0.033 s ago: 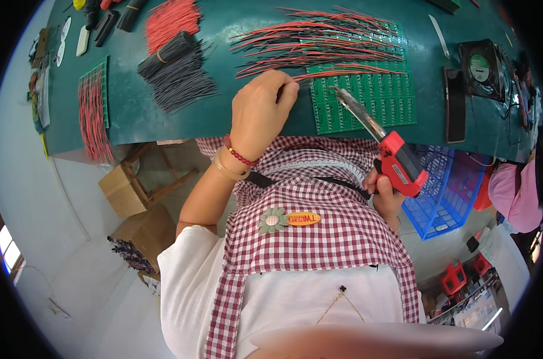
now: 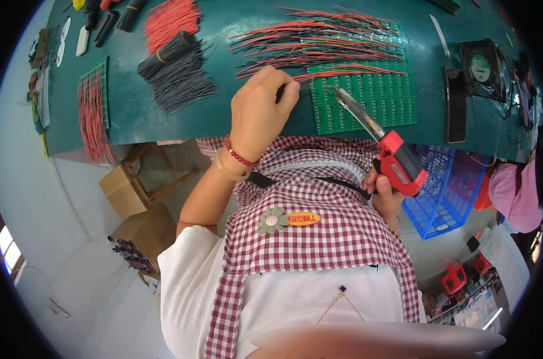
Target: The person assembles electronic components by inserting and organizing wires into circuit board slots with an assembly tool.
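Observation:
My right hand (image 2: 384,190) is wrapped round the handle of a red and black soldering iron (image 2: 400,163). The iron's metal tip points away to the left, over the near left part of a green circuit board panel (image 2: 364,107). My left hand (image 2: 261,103) is closed in a pinch just left of that panel. Its fingertips are partly hidden, so I cannot make out what is between them. Red and black wires (image 2: 319,45) lie in rows across the panel's far part, their loose ends reaching left past my left hand.
Bundles of red wires (image 2: 173,24) and black wires (image 2: 179,81) lie left of my left hand. Farther left is another panel with red wires (image 2: 93,110). A phone (image 2: 455,105) and a black fan-like device (image 2: 482,69) sit at right. Below the table edge stands a blue basket (image 2: 442,197).
The knuckles of my left hand have lifted very slightly toward the far side. My right hand and the soldering iron look almost unmoved.

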{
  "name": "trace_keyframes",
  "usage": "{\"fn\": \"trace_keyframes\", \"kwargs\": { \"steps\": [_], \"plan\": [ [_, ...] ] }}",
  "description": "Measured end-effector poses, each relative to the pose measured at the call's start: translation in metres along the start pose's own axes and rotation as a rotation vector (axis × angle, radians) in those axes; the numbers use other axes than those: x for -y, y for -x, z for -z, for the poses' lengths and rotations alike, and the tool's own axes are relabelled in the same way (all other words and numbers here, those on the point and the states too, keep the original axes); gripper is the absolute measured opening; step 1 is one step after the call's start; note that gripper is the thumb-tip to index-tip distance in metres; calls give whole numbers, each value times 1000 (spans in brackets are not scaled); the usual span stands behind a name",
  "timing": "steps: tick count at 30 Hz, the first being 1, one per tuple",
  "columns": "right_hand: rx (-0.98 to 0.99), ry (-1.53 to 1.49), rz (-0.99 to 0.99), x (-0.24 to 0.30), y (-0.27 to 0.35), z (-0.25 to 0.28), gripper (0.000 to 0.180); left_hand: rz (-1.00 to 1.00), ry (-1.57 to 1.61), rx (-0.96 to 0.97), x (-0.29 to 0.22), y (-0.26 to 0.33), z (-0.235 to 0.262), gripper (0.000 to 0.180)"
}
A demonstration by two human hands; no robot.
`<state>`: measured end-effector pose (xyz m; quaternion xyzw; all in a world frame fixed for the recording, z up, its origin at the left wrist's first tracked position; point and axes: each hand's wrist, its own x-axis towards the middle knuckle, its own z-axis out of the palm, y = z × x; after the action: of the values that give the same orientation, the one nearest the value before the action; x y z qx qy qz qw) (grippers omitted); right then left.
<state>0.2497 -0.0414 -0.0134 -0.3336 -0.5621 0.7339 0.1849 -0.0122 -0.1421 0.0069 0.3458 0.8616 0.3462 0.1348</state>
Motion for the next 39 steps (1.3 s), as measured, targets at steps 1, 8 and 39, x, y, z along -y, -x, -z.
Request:
{"fn": "trace_keyframes", "kwargs": {
  "steps": [1, 8, 39],
  "plan": [
    [0, -2, -5, 1, -2, -2, 49, 7, 1, -24, -2, 0, 1, 14],
    [15, -28, 12, -2, -5, -13, 33, -130, -83, -93, 13, -8, -15, 10],
    [27, 58, -27, -2, 1, -13, 42, -170, -81, -108, 14, -2, -16, 10]
  ]
}}
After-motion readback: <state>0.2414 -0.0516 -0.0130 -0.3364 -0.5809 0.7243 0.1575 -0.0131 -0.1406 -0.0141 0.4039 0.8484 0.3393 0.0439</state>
